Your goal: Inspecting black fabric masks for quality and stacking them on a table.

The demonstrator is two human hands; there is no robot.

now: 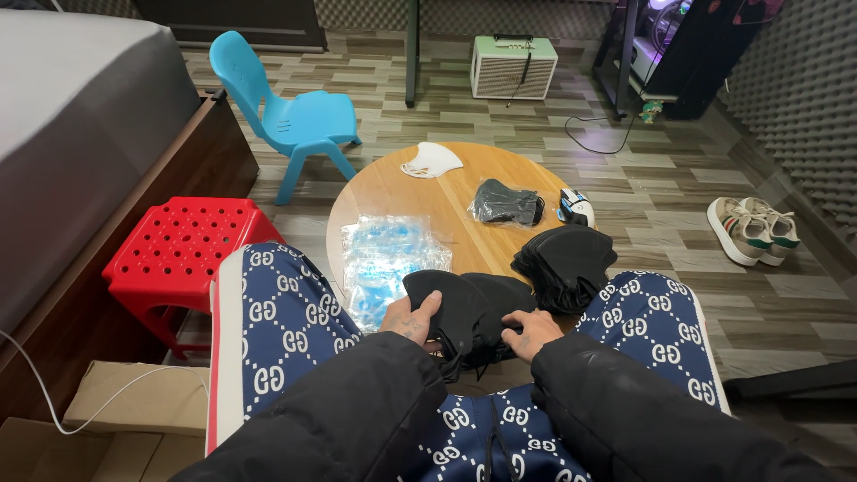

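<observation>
Person seated at a round wooden desk (420, 201), both hands on a black mask (464, 312) lying at the desk's near edge, over the lap. Left hand (411, 319): fingers curled loosely round the mask's left edge, thumb on top, gripping it. Right hand (528, 328): fingers bent, pinching the mask's right edge; grip looks closed, but the fingertips are partly hidden in black fabric, so hard to be sure.

Rest, relative to the desk:
- black mask stack (564, 259) on the near-right edge, just beside the held mask
- clear plastic bags (388, 259) on the near-left part, touching the held mask's left side
- bagged black masks (507, 203) mid-desk, right of centre
- white mask (430, 161) at the far edge
- blue chair (286, 112) beyond the desk's far left
- red stool (178, 250) left of the desk
- sneakers (752, 229) on the floor, well to the right
</observation>
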